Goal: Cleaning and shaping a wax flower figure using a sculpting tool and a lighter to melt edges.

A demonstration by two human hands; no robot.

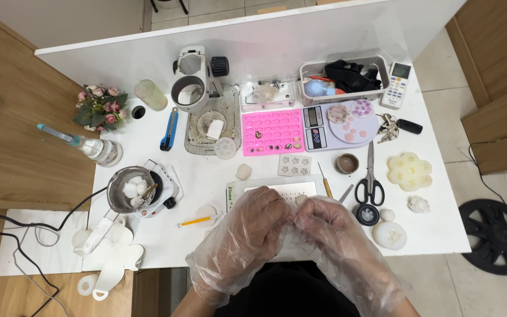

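Left hand (252,226) and right hand (330,229), gloved, pinch together a small pale piece (301,199), mostly hidden by fingers.

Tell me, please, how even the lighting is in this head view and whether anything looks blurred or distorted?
Head view: light is even and soft on the white table, shadows faint; the gloved left hand and right hand look slightly soft; table edges bow a little from the wide lens.

Gloved left hand (252,226) and right hand (330,226), seemingly pinching.
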